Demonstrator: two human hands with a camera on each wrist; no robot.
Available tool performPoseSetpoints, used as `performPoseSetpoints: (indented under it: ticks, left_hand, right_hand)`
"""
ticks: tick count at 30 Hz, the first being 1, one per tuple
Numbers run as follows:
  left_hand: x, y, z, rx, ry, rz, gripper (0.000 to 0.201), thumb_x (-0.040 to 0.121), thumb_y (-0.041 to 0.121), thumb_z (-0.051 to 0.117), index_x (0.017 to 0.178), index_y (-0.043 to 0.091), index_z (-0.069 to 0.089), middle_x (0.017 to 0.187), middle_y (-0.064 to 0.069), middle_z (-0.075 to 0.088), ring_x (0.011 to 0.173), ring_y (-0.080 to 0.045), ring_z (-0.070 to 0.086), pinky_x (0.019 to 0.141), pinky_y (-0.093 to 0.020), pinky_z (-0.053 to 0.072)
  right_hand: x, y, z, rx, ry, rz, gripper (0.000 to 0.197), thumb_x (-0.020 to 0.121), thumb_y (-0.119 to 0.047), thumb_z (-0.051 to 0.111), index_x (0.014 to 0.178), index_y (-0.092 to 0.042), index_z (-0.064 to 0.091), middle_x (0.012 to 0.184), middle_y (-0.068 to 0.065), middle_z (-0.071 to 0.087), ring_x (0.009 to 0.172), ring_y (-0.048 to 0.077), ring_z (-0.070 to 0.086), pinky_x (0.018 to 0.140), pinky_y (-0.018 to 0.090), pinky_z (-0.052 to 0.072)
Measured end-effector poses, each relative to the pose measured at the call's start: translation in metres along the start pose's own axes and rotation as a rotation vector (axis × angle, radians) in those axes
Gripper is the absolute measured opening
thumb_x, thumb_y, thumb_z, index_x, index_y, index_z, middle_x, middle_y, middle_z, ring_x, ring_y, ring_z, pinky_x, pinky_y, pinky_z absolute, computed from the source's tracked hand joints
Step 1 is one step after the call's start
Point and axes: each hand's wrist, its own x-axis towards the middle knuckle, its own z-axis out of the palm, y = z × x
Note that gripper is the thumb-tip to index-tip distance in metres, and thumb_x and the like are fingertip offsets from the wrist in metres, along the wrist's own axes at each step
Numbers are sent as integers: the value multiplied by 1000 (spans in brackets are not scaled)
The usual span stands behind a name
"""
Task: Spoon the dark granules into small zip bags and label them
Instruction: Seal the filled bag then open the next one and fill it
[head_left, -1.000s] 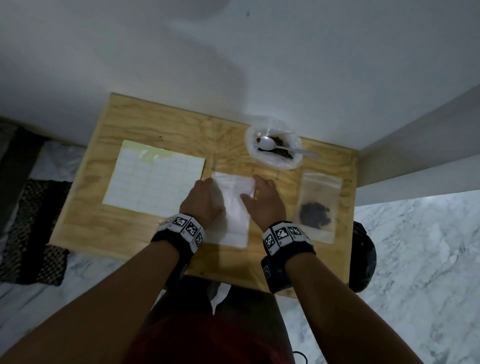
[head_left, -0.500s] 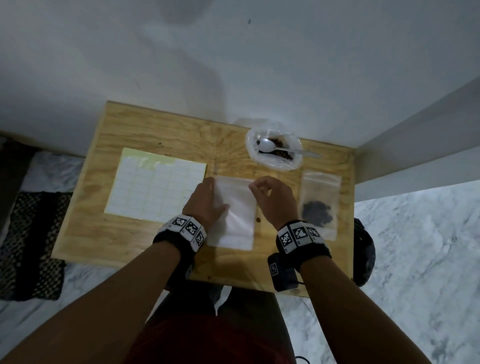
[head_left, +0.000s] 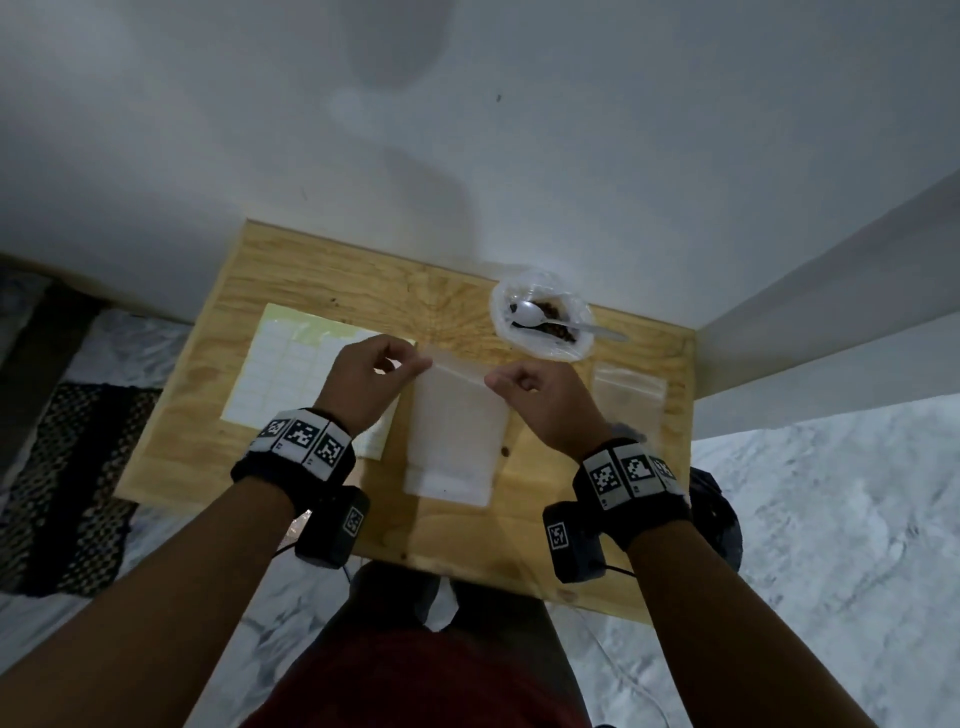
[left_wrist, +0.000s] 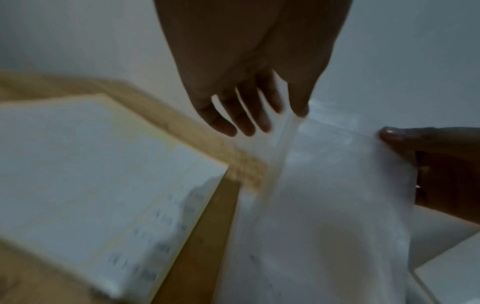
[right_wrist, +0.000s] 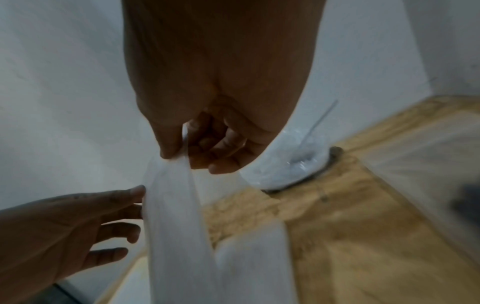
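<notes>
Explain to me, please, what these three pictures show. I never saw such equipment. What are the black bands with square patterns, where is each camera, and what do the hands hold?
No machine works here: a person uses two bare hands. The patterned bands carry a small camera on each wrist; a third camera sits on the head. The head view looks down on a wooden table. The two wrist views look along each hand at its fingers.

On the table lie a sheet of white labels, a clear cup of dark granules with a plastic spoon in it, and another small bag at the right.

The left hand and the right hand each pinch a top corner of an empty zip bag, lifting its top edge.
</notes>
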Motion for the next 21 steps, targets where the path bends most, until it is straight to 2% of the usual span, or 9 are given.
performPoseSetpoints:
  ticks: [2,4,6,8,9,11,13,17,21]
  left_hand:
    - [-8,17,-10,-7,138,-22,32,84,39,71,96,13,57,88,2,59,76,-12,55,66,-21,43]
    - [-17,36,-17,10,189,-36,45,86,49,64,88,5,55,81,-7,57,72,-17,52,64,-22,40]
    - [-23,56,-21,-36,122,-40,60,88,56,56,80,-4,58,70,-10,57,64,-17,51,63,-26,41]
    - [-26,72,-22,-103,44,-61,61,87,60,55,77,1,66,66,-5,60,60,-16,54,65,-29,47]
    - [-27,77,-22,-125,23,-79,57,87,60,55,77,5,69,67,-4,61,61,-16,55,66,-31,49]
    - [-29,86,-22,-158,9,-117,51,90,55,55,79,8,72,69,-4,60,63,-17,55,68,-32,51]
    - [-32,93,-21,-207,-19,-143,42,94,43,53,79,8,72,69,-4,60,63,-18,53,69,-33,51]
    - [-39,101,-20,-334,-123,-144,31,94,17,48,72,10,69,70,-7,61,68,-22,51,70,-33,50]
    - [-45,103,-19,-377,-143,-80,25,96,15,47,79,5,63,75,-9,61,67,-18,52,67,-30,52]
  right_hand:
    - [1,-21,-7,44,11,-11,10,90,-25,67,85,-18,72,76,-7,69,67,-3,60,68,12,47]
    - [1,-40,-11,70,40,-47,11,90,-25,66,82,-17,70,76,-3,70,70,3,63,72,14,49]
    - [0,-57,-12,87,86,-101,15,90,-24,66,81,-13,68,79,-5,71,74,1,64,73,10,48]
    - [-3,-69,-12,66,138,-178,20,91,-24,65,82,-6,64,81,-6,69,76,-1,63,69,9,47]
    - [-5,-72,-12,38,155,-225,21,91,-25,64,83,-6,63,81,-4,69,76,2,63,68,14,49]
    - [-8,-75,-12,-37,159,-319,17,92,-26,63,85,-11,64,84,-1,70,79,9,64,71,29,53]
    - [-12,-76,-9,-97,153,-390,16,93,-26,62,88,-11,67,91,-4,72,86,7,66,77,33,55]
    - [-20,-76,-4,-43,147,-398,14,90,-26,66,97,-14,71,101,-9,71,94,3,66,85,30,56]
    - [-29,-84,-4,177,34,-195,24,85,-28,72,107,-19,69,103,-16,69,98,-2,65,88,18,52]
